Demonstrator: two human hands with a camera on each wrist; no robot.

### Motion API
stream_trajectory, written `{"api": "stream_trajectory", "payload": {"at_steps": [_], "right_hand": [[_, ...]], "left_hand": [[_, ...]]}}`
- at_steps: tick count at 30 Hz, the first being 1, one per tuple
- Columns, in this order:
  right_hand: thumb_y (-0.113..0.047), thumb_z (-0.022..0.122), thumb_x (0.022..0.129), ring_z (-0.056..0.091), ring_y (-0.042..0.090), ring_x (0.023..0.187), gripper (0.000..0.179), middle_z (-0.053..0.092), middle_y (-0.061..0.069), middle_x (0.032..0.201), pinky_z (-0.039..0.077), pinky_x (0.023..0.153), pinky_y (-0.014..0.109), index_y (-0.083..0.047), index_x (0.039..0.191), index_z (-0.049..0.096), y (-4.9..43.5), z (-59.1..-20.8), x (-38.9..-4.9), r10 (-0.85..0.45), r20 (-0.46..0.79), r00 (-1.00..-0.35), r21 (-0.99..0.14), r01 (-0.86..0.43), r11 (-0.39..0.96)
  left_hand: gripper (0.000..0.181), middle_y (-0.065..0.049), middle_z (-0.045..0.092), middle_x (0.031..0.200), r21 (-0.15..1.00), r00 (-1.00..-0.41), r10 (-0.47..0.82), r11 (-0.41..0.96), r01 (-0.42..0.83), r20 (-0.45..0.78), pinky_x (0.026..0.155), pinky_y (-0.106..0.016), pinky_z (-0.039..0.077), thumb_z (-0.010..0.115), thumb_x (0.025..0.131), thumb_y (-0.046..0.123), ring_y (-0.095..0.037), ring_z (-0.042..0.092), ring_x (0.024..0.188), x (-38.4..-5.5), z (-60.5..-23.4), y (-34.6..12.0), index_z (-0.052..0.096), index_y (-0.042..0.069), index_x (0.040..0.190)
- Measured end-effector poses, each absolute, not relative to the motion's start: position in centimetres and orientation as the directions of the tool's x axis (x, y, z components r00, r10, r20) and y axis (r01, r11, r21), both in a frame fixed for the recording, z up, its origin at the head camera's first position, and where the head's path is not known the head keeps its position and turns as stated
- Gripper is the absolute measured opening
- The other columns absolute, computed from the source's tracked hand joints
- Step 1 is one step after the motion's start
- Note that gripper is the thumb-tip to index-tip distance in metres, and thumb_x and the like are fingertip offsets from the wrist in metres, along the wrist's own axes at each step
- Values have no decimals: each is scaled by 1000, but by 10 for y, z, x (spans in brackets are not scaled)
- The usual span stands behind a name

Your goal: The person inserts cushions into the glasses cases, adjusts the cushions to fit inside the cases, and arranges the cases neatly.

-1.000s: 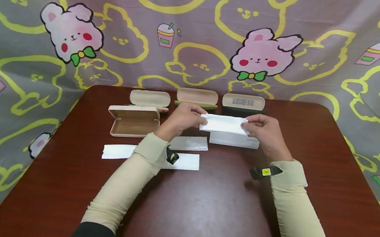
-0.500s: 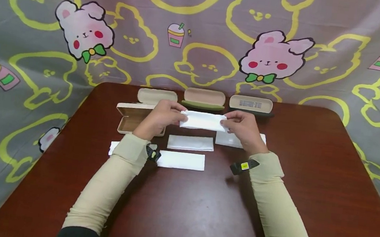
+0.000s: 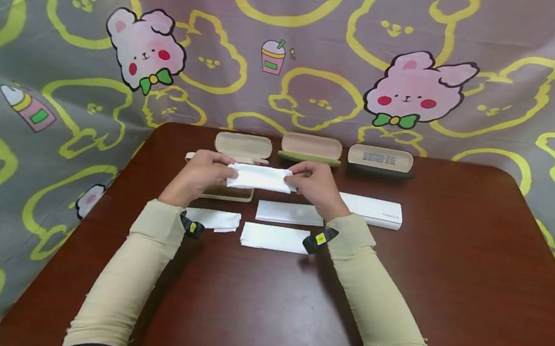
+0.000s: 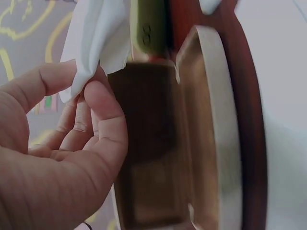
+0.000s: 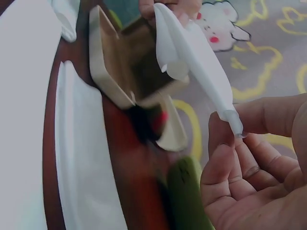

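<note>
Green case (image 4: 150, 21): 8-like mark. White case (image 3: 370, 208): dark lettering, illegible. Pale lid (image 3: 381, 158): printed lines, too small. Yellow strap label (image 3: 321, 239): unreadable.

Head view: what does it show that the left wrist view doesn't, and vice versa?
Only head: the right hand, the lettered white case, and the printed lid lining of the dark case.

Only left wrist: the dark mark on the green case, and most of the inside of the brown-lined case, largely blocked in head.

Both: the left hand pinching the white cloth, parts of both those last cases, and the table.
</note>
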State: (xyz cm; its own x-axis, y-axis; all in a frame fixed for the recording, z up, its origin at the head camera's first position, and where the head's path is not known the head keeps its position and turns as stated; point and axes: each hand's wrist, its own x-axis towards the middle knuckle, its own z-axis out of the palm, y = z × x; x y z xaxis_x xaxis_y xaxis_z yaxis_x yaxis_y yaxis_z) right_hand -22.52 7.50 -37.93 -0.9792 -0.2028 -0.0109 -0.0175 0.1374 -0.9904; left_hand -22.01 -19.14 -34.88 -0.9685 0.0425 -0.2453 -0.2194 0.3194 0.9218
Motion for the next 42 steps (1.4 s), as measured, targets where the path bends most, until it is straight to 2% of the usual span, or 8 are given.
{"api": "stream_trajectory", "payload": {"at_steps": [6, 10, 14, 18, 25, 32, 36, 42], "right_hand": [[1, 75, 86, 54, 11, 59, 10, 67, 6, 78, 49, 59, 28, 4, 94, 69, 33, -385, -229, -191, -19, -981, -997, 5, 75], [2, 76, 85, 55, 10, 59, 11, 67, 5, 81, 48, 56, 23, 3, 93, 69, 9, -387, -229, -194, -34, -980, -998, 23, 59], [1, 76, 85, 55, 11, 58, 11, 66, 5, 80, 49, 57, 25, 2, 93, 69, -3, -389, -230, -183, -42, -982, -997, 29, 73], [-2, 77, 85, 55, 11, 58, 10, 66, 5, 76, 49, 58, 27, 0, 93, 70, -7, -390, -231, -159, -63, -985, -993, 45, 110], [-5, 78, 84, 58, 12, 58, 13, 70, 6, 78, 47, 54, 24, -2, 94, 71, -17, -404, -233, -148, -79, -986, -986, 55, 160], [-9, 80, 83, 65, 16, 69, 13, 73, 5, 81, 51, 64, 29, -5, 94, 75, -25, -414, -234, -107, -52, -993, -969, 24, 247], [-10, 82, 82, 68, 17, 73, 13, 74, 3, 80, 53, 70, 31, -6, 93, 77, -28, -414, -233, -72, -24, -997, -950, 1, 311], [-11, 83, 82, 70, 19, 79, 14, 75, 1, 80, 52, 84, 34, -7, 94, 78, -31, -413, -231, -57, -16, -998, -937, -5, 349]], "left_hand": [[43, -14, 59, 107, 914, -960, -14, 300, -272, -281, 80, -34, 55, 74, 90, 5, -15, 60, 76, -220, -356, -228, 57, -10, 126], [41, -11, 57, 103, 908, -952, -47, 291, -302, -302, 75, -29, 54, 72, 91, 5, -16, 58, 75, -218, -361, -250, 57, -11, 125], [39, -8, 60, 95, 912, -953, -42, 279, -300, -300, 72, -27, 53, 72, 92, 5, -16, 57, 72, -219, -365, -263, 57, -11, 124], [38, -7, 63, 94, 910, -951, -31, 285, -302, -307, 77, -30, 54, 73, 92, 8, -18, 58, 75, -221, -369, -267, 60, -9, 123], [35, -5, 65, 88, 905, -941, -40, 264, -334, -336, 74, -29, 54, 72, 92, 6, -19, 57, 75, -220, -376, -274, 61, -11, 120], [35, -6, 63, 83, 893, -947, -87, 317, -320, -309, 65, -27, 52, 72, 90, 0, -14, 56, 65, -223, -383, -271, 60, -15, 119], [35, -12, 60, 93, 862, -946, -167, 391, -323, -279, 63, -29, 54, 75, 87, -1, -14, 55, 60, -226, -384, -266, 61, -12, 117], [54, -18, 49, 106, 849, -935, -256, 408, -336, -247, 73, -41, 55, 77, 83, -4, -19, 56, 61, -227, -382, -261, 43, -5, 125]]}}
